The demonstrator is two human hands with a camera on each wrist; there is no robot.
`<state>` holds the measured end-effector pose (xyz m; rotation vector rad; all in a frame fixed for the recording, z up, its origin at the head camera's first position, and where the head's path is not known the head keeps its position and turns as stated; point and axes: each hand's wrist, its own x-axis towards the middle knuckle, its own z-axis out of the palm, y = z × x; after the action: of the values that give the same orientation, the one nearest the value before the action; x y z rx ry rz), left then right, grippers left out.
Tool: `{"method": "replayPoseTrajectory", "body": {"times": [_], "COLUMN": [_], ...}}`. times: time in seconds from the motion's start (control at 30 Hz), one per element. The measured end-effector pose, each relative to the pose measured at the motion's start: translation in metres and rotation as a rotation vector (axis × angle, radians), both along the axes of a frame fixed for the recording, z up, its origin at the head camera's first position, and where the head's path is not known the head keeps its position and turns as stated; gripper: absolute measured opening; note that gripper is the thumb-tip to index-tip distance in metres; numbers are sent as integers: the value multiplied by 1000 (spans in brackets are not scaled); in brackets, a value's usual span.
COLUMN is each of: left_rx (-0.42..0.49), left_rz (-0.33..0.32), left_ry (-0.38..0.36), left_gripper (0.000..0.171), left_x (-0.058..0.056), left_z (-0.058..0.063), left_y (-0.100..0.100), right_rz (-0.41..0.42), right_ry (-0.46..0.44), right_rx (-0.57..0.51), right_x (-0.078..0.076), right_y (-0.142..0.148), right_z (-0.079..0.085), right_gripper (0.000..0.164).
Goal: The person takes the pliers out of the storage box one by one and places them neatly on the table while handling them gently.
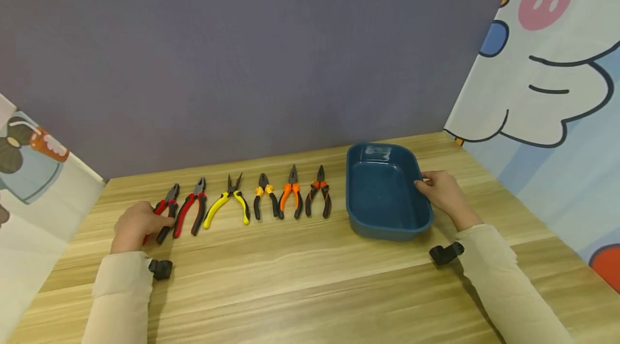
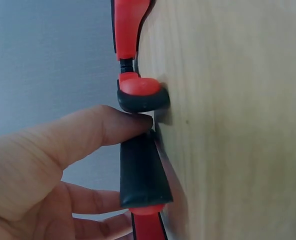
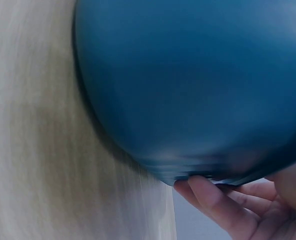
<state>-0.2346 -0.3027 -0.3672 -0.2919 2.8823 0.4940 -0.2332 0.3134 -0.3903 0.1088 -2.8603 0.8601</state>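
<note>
At the left end of a row of tools, my left hand (image 1: pixel 138 223) grips red-and-black pliers (image 1: pixel 164 233) by the handles, thumb (image 2: pixel 108 127) on one side and fingers curled on the other. Their jaws point toward the back wall. Close beside them lies a second pair of red-and-black pliers (image 1: pixel 183 216), its handle right by the thumb in the left wrist view. On the right, my right hand (image 1: pixel 443 196) pinches the rim of a blue rectangular basin (image 1: pixel 387 233). The basin stands on the table, and its inside shows no contents.
Along the wooden table (image 1: pixel 271 285), the row continues with yellow long-nose pliers (image 1: pixel 217 209), yellow-and-black pliers (image 1: pixel 264 191), orange-and-black pliers (image 1: pixel 288 191) and dark pliers with orange marks (image 1: pixel 325 193). A grey wall (image 1: pixel 218 64) rises behind; printed curtains (image 1: pixel 557 91) hang at the sides.
</note>
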Motion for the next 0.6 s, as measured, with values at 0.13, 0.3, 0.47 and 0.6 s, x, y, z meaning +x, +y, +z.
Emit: {"method": "replayPoseTrajectory", "body": {"times": [0.13, 0.3, 0.47, 0.6], "left_rx": [19, 43, 46, 47], "left_rz": [1, -2, 5, -2], "left_ry": [-7, 0, -11, -16], "left_gripper": [36, 35, 43, 44], "left_x": [1, 2, 2, 2], "left_z": [-1, -2, -1, -3], "left_y": [-1, -2, -2, -2], "right_rz": [3, 8, 10, 17], "right_ry": [5, 8, 1, -6], "right_rx": [5, 9, 9, 1], "right_x": [-1, -2, -1, -2], "right_y": [1, 1, 0, 1], "right_z": [0, 1, 0, -2], "right_gripper": [42, 42, 42, 42]}}
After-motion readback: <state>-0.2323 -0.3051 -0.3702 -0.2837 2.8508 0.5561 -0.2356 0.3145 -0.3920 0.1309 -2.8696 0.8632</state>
